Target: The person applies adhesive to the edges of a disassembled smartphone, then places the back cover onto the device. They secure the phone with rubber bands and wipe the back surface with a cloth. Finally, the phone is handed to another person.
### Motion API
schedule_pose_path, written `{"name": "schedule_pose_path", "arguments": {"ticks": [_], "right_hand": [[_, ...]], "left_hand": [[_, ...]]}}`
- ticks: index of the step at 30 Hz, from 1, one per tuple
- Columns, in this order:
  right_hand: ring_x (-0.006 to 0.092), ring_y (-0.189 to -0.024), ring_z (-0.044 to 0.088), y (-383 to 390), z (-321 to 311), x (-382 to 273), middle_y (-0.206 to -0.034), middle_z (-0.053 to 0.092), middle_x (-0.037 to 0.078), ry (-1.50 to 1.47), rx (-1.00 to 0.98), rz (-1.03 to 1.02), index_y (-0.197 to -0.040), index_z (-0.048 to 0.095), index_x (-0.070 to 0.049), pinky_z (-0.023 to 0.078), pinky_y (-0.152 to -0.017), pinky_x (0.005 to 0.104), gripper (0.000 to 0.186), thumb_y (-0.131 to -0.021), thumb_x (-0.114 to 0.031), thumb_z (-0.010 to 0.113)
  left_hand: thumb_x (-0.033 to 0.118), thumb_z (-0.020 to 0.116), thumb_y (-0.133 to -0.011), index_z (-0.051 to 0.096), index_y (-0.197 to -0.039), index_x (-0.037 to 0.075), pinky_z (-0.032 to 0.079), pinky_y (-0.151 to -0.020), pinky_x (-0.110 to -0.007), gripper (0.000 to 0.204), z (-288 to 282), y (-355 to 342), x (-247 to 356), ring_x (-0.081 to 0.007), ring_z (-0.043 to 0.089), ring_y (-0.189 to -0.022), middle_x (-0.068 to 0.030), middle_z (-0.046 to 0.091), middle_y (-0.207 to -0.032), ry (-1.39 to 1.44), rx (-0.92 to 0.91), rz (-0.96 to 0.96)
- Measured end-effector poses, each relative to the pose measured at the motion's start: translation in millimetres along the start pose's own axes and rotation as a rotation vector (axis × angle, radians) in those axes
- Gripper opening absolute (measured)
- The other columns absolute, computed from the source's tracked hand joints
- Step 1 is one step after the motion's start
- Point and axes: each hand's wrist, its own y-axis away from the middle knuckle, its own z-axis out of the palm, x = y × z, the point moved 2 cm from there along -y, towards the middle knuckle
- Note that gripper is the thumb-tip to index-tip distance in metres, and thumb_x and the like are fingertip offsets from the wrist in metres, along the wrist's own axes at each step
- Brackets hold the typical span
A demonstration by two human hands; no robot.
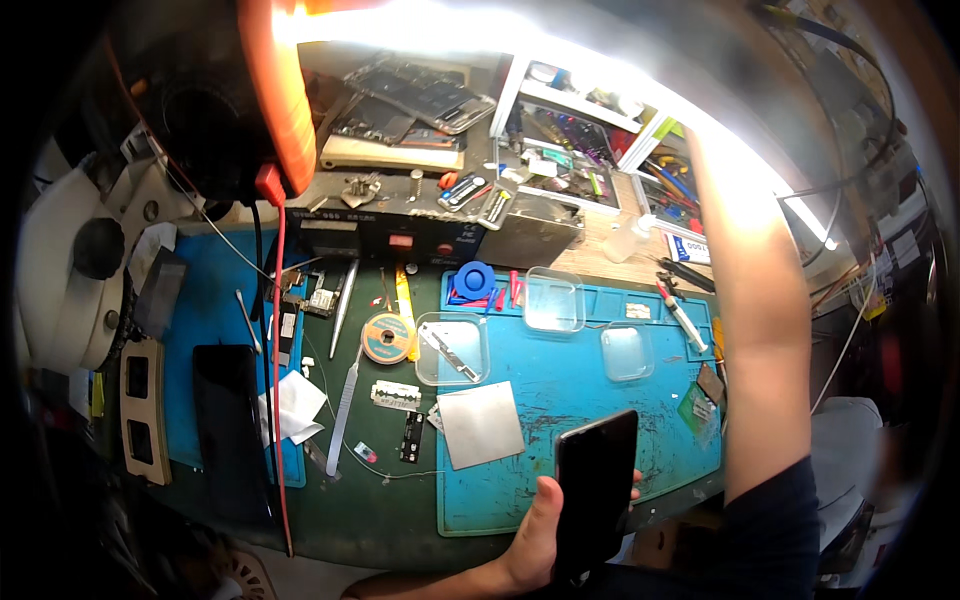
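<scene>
Over the near edge of the blue work mat (pixel 600 400), left hand (pixel 535 530) gripping a black smartphone (pixel 595 485), thumb and fingers clamping its sides, right arm (pixel 750 330) reaching beyond the mat, its fingers out of sight.

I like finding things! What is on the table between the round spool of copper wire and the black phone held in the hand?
In the head view, a square grey metal plate lies between the copper spool and the black phone gripped by the left hand.

Cluttered workbench (pixel 380 520), blue mat (pixel 600 390), bright strip light (pixel 440 25), shelves (pixel 590 110)
</scene>
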Motion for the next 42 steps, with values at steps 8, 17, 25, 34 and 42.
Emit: {"name": "schedule_pose_path", "arguments": {"ticks": [8, 17, 25, 34, 42], "right_hand": [[0.0196, -0.077, 0.062, 102.5, -19.9, 30.3, -0.089, 0.069, 0.011, -0.39, 0.015, 0.084, -0.104, 0.07, -0.001, 0.05, -0.069, 0.0321, 0.016, -0.102, -0.014, 0.061], [0.0053, -0.072, 0.061, 344.5, -197.1, 6.8, -0.087, 0.073, 0.002, -1.131, -0.794, 0.324, -0.098, 0.076, 0.001, 0.05, -0.064, 0.023, 0.019, -0.098, -0.017, 0.072], [0.0081, -0.07, 0.067, 406.7, -205.5, 40.2, -0.088, 0.077, 0.007, -0.921, -0.677, 0.396, -0.105, 0.079, 0.001, 0.055, -0.064, 0.0249, 0.02, -0.096, -0.016, 0.075], [0.0061, -0.071, 0.064, 434.0, -222.7, 37.0, -0.09, 0.076, 0.005, -1.364, -0.356, 0.453, -0.111, 0.076, 0.003, 0.052, -0.063, 0.0225, 0.02, -0.101, -0.014, 0.071], [0.0127, -0.071, 0.068, 474.1, -227.7, 23.1, -0.084, 0.074, 0.007, -1.105, -0.349, 0.142, -0.104, 0.077, -0.006, 0.054, -0.063, 0.0277, 0.011, -0.093, -0.01, 0.075]], "left_hand": [[0.083, 0.022, -0.097, 0.042, -0.153, 0.003, 0.053, -0.104, -0.038, 0.1, 4.1, -10.4, -0.8, -0.0221, 0.062, -0.121, -0.013, 0.06, -0.139, -0.022, 0.014, 0.052], [0.073, 0.016, -0.105, 0.052, -0.146, 0.001, 0.055, -0.103, -0.048, 0.09, 21.6, -11.1, 9.6, -0.0318, 0.067, -0.118, -0.0204, 0.067, -0.13, -0.062, 0.159, 0.118], [0.059, 0.028, -0.111, 0.048, -0.147, 0.001, 0.055, -0.103, -0.049, 0.072, 36.4, -7.6, -5.1, -0.0314, 0.066, -0.121, -0.0174, 0.064, -0.135, -0.406, 0.115, 0.198], [0.072, 0.02, -0.106, 0.047, -0.15, 0.001, 0.047, -0.113, -0.053, 0.087, 28.2, -10.5, -8.5, -0.0384, 0.057, -0.131, -0.0231, 0.057, -0.143, 0.099, -0.122, -0.037], [0.071, 0.022, -0.106, 0.053, -0.144, 0.001, 0.048, -0.111, -0.052, 0.086, 22.8, -19.3, -10.1, -0.0389, 0.06, -0.127, -0.0236, 0.06, -0.138, -0.029, -0.083, -0.009]]}}
